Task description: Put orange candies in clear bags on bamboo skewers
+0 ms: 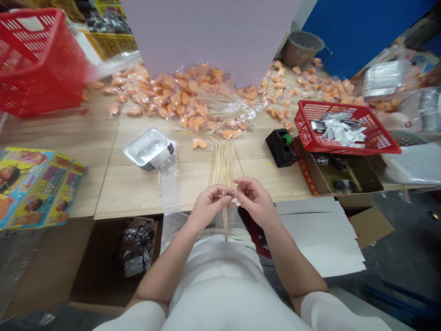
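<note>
In the head view my left hand [208, 204] is closed around a thin bundle of bamboo skewers [225, 223], which points down toward my lap. My right hand [257, 201] is closed in a pinch, its fingertips close to those of my left hand. Whatever sits between the right fingertips is too small to make out. Just beyond both hands, a row of loose bamboo skewers [222, 161] lies on the wooden table [138, 195]. Left of them, a stack of foil trays [149, 149] rests by a strip of clear plastic bags [170, 186].
A heap of bagged orange pieces [175, 99] covers the table's back. At right stand a black tape dispenser [280, 149] and a red basket [379, 138] of silver packets. Printed boxes [37, 188] and a large red basket [65, 78] are at left. An open carton [98, 262] is below.
</note>
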A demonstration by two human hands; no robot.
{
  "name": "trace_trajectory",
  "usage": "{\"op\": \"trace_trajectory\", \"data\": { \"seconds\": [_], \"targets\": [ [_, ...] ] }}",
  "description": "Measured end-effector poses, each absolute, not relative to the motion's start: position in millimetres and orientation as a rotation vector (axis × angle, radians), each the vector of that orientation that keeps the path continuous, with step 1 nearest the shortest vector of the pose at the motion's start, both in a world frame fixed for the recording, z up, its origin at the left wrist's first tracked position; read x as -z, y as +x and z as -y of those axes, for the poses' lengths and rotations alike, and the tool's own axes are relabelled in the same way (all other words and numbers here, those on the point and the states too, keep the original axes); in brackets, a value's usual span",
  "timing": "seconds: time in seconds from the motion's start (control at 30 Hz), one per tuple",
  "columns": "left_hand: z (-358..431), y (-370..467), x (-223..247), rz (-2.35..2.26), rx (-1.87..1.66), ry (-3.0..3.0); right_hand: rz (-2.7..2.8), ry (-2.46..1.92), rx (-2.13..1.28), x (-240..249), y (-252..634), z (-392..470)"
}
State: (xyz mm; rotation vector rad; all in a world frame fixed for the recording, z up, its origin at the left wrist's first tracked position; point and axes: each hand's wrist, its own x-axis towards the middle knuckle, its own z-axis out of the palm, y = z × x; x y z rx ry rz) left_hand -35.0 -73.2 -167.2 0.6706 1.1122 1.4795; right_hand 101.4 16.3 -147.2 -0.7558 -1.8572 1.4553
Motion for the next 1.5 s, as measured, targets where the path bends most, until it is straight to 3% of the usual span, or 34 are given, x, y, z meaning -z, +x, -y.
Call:
{"op": "trace_trajectory", "data": {
  "seconds": [0.33,0.93,1.07,1.27,1.5],
  "targets": [
    [72.1,-37.6,157.0,-1.096,-1.383,0.536,2.145,-0.476,-0.968,148.3,112.1,-22.3],
    [70.1,-36.9,157.6,-1.062,-1.382,0.543,2.194,-0.590,-0.790,153.8,115.0,-18.7],
    [67.3,-34.1,160.4,-1.148,-1.453,0.512,2.155,-0.640,-0.906,153.0,123.4,-22.7],
    [65.8,-32.6,162.9,-1.233,-1.441,0.538,1.889,-0.881,-1.456,149.5,119.8,-30.4],
    [68.3,-36.9,164.8,-1.219,-1.470,0.443,1.644,-1.139,-1.433,154.3,108.4,-38.3]
  ]
}}
